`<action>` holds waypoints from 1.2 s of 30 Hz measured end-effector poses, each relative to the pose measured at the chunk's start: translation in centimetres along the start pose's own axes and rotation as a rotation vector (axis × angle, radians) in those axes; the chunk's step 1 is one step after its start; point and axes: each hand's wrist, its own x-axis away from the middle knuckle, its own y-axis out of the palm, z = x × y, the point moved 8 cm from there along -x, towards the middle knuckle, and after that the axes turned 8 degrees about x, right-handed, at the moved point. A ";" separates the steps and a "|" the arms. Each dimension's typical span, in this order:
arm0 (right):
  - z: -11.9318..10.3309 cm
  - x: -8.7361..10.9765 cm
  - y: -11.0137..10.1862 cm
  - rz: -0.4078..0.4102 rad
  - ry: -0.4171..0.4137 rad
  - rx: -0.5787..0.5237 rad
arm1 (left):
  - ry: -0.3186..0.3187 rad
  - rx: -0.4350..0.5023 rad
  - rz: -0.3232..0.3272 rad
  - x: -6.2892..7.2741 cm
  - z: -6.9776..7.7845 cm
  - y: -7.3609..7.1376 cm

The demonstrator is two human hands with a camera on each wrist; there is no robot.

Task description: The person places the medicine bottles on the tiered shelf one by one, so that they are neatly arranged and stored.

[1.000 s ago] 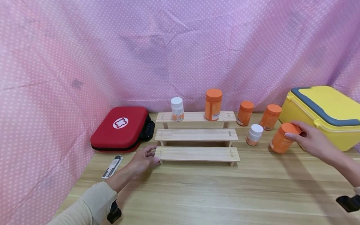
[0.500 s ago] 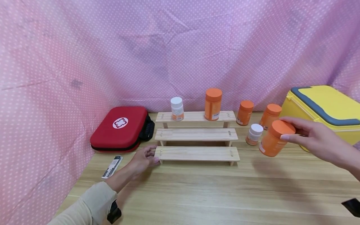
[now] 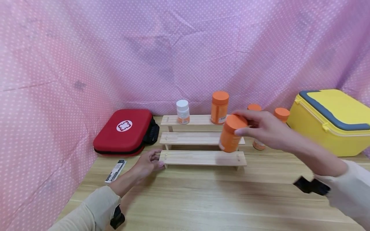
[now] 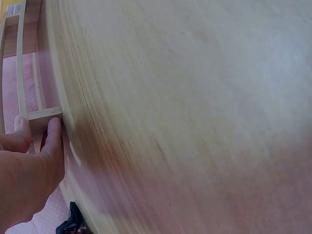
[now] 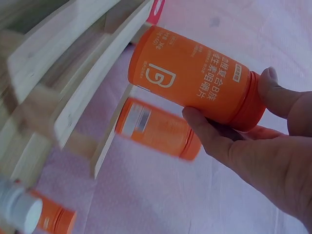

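My right hand (image 3: pixel 264 130) grips an orange pill bottle (image 3: pixel 230 136) around its lid and holds it in the air, slightly tilted, over the right part of the three-step wooden display rack (image 3: pixel 199 157). In the right wrist view the held bottle (image 5: pixel 190 78) shows a white "B" logo. My left hand (image 3: pixel 146 163) holds the left end of the rack's lowest step; the left wrist view has its thumb and a finger (image 4: pixel 54 134) at a short wooden leg (image 4: pixel 45 116). On the top step stand a white-capped bottle (image 3: pixel 183 112) and a large orange bottle (image 3: pixel 219 107).
Behind my right arm are two orange bottles (image 3: pixel 254 107) (image 3: pixel 281 114) and a partly hidden small bottle (image 3: pixel 258 145). A yellow box (image 3: pixel 329 125) stands at right. A red first-aid case (image 3: pixel 124 131) and a small white packet (image 3: pixel 115 171) lie at left.
My right hand has lifted the orange bottle off the table near the yellow box and carried it left to the rack. My left hand has stayed at the rack's left end.
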 end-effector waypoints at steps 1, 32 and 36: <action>-0.5 -0.8 0.6 -0.009 -0.017 -0.020 | 0.000 -0.003 -0.003 0.0 0.0 0.0; -4.1 -11.7 10.9 -0.046 0.127 -0.156 | 0.012 0.023 -0.032 0.1 0.3 0.2; -4.2 -11.8 11.0 -0.046 0.137 -0.138 | 0.010 0.015 -0.032 0.0 0.3 0.1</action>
